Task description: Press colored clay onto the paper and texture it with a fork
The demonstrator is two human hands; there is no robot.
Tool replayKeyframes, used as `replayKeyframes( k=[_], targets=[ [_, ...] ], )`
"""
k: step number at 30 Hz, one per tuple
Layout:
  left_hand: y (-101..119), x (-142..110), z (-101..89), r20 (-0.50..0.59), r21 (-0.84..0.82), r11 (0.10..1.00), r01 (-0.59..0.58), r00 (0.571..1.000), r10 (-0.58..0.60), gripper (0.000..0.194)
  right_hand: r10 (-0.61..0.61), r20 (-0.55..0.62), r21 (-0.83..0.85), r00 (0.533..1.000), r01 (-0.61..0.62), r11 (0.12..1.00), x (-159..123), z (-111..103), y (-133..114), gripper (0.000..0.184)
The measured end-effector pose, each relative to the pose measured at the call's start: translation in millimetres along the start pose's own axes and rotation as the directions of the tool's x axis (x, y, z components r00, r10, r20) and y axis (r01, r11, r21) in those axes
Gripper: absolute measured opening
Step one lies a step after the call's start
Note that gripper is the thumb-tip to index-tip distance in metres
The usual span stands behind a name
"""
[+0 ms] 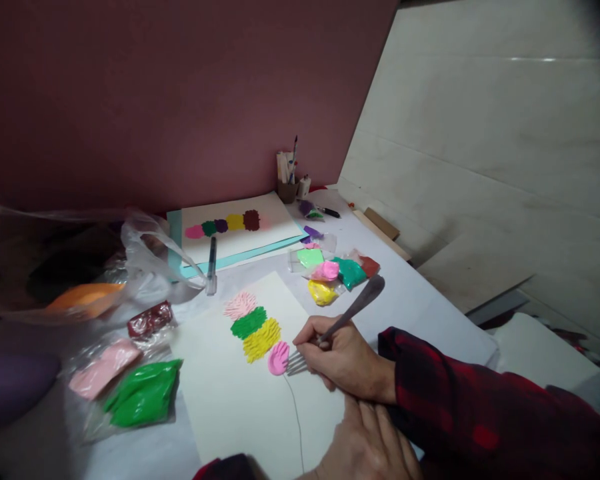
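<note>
My right hand (343, 357) is closed around a metal fork (350, 312), its tines resting against a bright pink clay blob (279, 358) on a white sheet (240, 407). Above that blob the sheet carries textured patches of yellow clay (261, 339), green clay (249, 323) and pale pink clay (240, 304). A thin pencil line runs down from the pink blob. My left hand (367, 443) lies flat on the sheet's lower edge, fingers stretched out, holding nothing.
Bagged clay in green (143, 397), pink (103, 368) and dark red (150, 319) lies left of the sheet. Small clay packets (333, 272) sit behind it. A second sheet with a clay row (225, 225), a pen (212, 260), a cup of tools (287, 187) and a plastic bag (80, 273) stand farther back.
</note>
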State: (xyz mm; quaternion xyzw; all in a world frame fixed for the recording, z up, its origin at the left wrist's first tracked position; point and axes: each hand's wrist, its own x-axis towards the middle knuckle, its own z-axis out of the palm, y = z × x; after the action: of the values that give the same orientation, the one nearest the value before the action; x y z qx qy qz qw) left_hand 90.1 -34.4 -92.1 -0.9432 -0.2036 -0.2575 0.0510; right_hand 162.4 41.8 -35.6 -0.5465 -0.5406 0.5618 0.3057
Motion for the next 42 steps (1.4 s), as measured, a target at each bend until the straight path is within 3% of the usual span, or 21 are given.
replayKeyframes(
  k=[6, 11, 17, 21, 28, 36, 42],
  targets=[
    [1.3, -1.8, 4.2, -0.021, -0.042, 0.999, 0.009, 1.0, -0.01, 0.014, -0.02, 0.002, -0.048, 1.0, 0.02, 0.999, -0.1, -0.2, -0.5, 0.005],
    [0.1, 0.8, -3.8, 0.043, -0.107, 0.992, 0.063, 0.997, -0.059, 0.024, -0.027, 0.009, -0.082, 1.0, 0.028, 0.996, 0.1, -0.7, 2.8, 0.007],
    [-1.7, 1.5, -6.5, 0.027, -0.236, 0.963, 0.128, 0.992, -0.126, 0.029, -0.065, -0.011, -0.172, 0.998, 0.062, 0.983, -0.1, -0.4, 1.4, 0.007],
    [-0.2, -2.4, -1.1, 0.009, -0.174, 0.982, 0.074, 0.997, -0.074, 0.026, -0.075, -0.032, -0.215, 0.997, 0.066, 0.974, 0.1, -0.4, 1.9, 0.007],
    [4.3, -6.7, 13.5, -0.037, -0.048, 0.998, 0.037, 0.999, -0.039, 0.017, 0.011, -0.053, -0.166, 0.999, -0.02, 0.986, -0.2, -1.9, 5.8, 0.008],
    [3.2, -7.7, 10.5, -0.063, 0.009, 1.0, 0.014, 0.998, -0.013, 0.017, 0.078, -0.106, -0.097, 0.991, -0.088, 0.991, 1.0, -4.7, 0.3, 0.003],
    [5.1, -7.9, 21.2, -0.136, 0.014, 1.0, 0.005, 0.991, -0.003, 0.005, 0.008, -0.137, -0.111, 0.991, -0.024, 0.994, -0.9, -5.9, 0.8, 0.003]
  ],
)
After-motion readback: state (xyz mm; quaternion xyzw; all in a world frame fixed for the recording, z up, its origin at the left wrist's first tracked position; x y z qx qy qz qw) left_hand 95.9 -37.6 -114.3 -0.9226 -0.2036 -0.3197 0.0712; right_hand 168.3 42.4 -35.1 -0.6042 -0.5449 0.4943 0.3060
